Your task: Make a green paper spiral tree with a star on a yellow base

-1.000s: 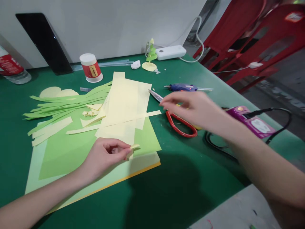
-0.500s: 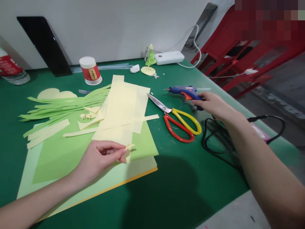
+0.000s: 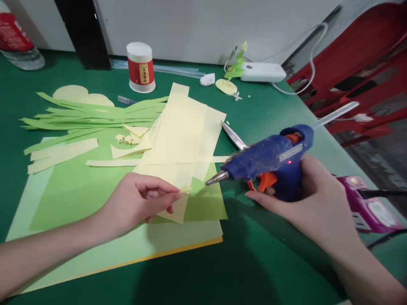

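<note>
A blue glue gun [image 3: 263, 156] with an orange trigger is gripped by its handle in my right hand [image 3: 324, 199]. Its metal nozzle points left, and a clear glue stick [image 3: 337, 114] juts from its back. My left hand [image 3: 143, 197] pinches a small pale yellow paper piece [image 3: 185, 189] between thumb and fingertips, a short way left of the nozzle. Beneath that hand lie pale yellow sheets [image 3: 178, 131] on a green sheet [image 3: 79, 199]. Scissors [image 3: 233, 136] lie behind the glue gun, their handles mostly hidden by it.
Green paper strips [image 3: 101, 116] and a red-and-white paper cup [image 3: 140, 70] are at the back left. A small green paper tree [image 3: 237, 67] stands near a white power bank-like box [image 3: 263, 72]. A purple power socket [image 3: 370, 207] with black cables sits at right.
My right hand has lifted the glue gun off the table and brought it nearer, toward my left hand. My left hand still pinches the small paper piece. The view has shifted.
</note>
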Demonstrator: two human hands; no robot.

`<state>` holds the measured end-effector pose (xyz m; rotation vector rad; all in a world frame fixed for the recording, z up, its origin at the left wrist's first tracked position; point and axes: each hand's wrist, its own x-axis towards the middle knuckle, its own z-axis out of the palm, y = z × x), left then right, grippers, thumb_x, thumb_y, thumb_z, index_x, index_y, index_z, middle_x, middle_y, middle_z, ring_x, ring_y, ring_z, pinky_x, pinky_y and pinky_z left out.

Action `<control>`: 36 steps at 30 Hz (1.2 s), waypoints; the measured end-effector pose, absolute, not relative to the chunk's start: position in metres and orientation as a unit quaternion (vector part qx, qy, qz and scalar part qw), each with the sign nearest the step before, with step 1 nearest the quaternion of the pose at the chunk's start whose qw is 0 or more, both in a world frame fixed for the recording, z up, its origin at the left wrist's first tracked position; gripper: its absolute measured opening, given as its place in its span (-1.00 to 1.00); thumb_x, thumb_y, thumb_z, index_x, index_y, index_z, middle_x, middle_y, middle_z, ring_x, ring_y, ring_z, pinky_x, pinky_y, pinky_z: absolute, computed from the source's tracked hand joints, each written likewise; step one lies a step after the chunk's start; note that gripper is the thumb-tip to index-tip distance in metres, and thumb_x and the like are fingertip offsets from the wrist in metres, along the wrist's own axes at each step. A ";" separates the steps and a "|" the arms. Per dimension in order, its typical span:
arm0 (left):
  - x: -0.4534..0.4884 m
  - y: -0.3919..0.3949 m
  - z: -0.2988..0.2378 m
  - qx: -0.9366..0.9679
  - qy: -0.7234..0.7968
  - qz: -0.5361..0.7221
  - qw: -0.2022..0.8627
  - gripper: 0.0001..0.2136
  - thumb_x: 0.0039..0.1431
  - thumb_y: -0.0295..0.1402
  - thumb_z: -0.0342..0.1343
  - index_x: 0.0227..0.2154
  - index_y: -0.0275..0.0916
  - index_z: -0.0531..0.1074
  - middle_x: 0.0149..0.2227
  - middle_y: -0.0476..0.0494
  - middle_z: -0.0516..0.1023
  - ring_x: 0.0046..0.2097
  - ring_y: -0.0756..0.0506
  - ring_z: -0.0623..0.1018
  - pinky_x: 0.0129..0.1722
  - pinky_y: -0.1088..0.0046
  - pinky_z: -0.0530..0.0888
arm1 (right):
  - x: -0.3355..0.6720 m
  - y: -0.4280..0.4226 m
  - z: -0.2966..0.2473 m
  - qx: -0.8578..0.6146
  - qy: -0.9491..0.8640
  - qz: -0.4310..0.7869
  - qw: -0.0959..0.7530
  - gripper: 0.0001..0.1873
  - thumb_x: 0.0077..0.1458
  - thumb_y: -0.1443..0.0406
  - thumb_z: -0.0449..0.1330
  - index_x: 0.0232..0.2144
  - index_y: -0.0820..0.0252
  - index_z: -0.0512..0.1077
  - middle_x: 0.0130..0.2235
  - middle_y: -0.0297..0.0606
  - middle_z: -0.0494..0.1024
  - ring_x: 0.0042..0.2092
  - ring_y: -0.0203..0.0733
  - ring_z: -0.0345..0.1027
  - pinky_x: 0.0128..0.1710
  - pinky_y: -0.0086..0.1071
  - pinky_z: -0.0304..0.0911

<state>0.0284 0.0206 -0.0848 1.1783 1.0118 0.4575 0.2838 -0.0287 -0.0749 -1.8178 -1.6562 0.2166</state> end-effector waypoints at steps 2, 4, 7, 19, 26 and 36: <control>0.029 0.021 -0.087 0.532 0.447 0.198 0.692 -0.91 -0.06 -0.45 0.18 -0.49 -0.20 0.58 -0.61 0.03 0.52 -0.67 0.16 0.29 -0.75 0.78 0.21 | 0.278 -0.029 -0.079 -0.681 -0.659 0.054 0.314 -0.58 -0.30 0.08 0.32 -0.54 0.15 0.17 -0.65 -0.49 0.22 -0.65 -0.40 0.03 -0.73 -0.51 0.02; 0.029 0.020 -0.088 0.536 0.445 0.193 0.691 -0.90 -0.04 -0.45 0.17 -0.47 -0.19 0.58 -0.60 0.03 0.53 -0.66 0.16 0.29 -0.74 0.78 0.23 | 0.276 -0.029 -0.083 -0.665 -0.679 0.043 0.308 -0.60 -0.24 0.10 0.30 -0.56 0.14 0.16 -0.68 -0.50 0.22 -0.67 -0.41 0.02 -0.75 -0.52 -0.01; 0.029 0.020 -0.087 0.535 0.448 0.193 0.690 -0.90 -0.04 -0.45 0.17 -0.48 -0.19 0.58 -0.62 0.04 0.52 -0.67 0.17 0.28 -0.75 0.80 0.22 | 0.274 -0.029 -0.087 -0.651 -0.697 0.047 0.297 -0.66 -0.17 0.16 0.27 -0.58 0.13 0.15 -0.69 -0.51 0.21 -0.69 -0.42 0.02 -0.76 -0.51 -0.05; 0.031 0.021 -0.087 0.512 0.442 0.215 0.704 -0.89 -0.07 -0.50 0.18 -0.52 -0.17 0.58 -0.62 0.07 0.52 -0.69 0.18 0.29 -0.76 0.81 0.24 | 0.276 -0.037 -0.095 -0.661 -0.695 -0.005 0.284 -0.64 -0.12 0.18 0.25 -0.61 0.12 0.09 -0.68 -0.48 0.12 -0.66 -0.40 -0.06 -0.73 -0.46 -0.11; 0.030 0.021 -0.089 0.529 0.431 0.229 0.694 -0.88 -0.07 -0.50 0.19 -0.52 -0.15 0.59 -0.62 0.05 0.53 -0.69 0.17 0.30 -0.76 0.78 0.25 | 0.273 -0.039 -0.094 -0.693 -0.664 -0.021 0.279 -0.59 -0.17 0.15 0.26 -0.64 0.11 0.06 -0.67 -0.46 0.01 -0.63 -0.35 -0.10 -0.69 -0.41 -0.07; 0.030 0.020 -0.090 0.537 0.431 0.234 0.687 -0.88 -0.07 -0.50 0.18 -0.51 -0.16 0.58 -0.62 0.08 0.54 -0.70 0.16 0.30 -0.76 0.75 0.25 | 0.276 -0.042 -0.097 -0.676 -0.683 -0.023 0.276 -0.57 -0.10 0.20 0.23 -0.63 0.11 -0.01 -0.66 -0.45 0.05 -0.63 -0.36 -0.08 -0.68 -0.41 -0.07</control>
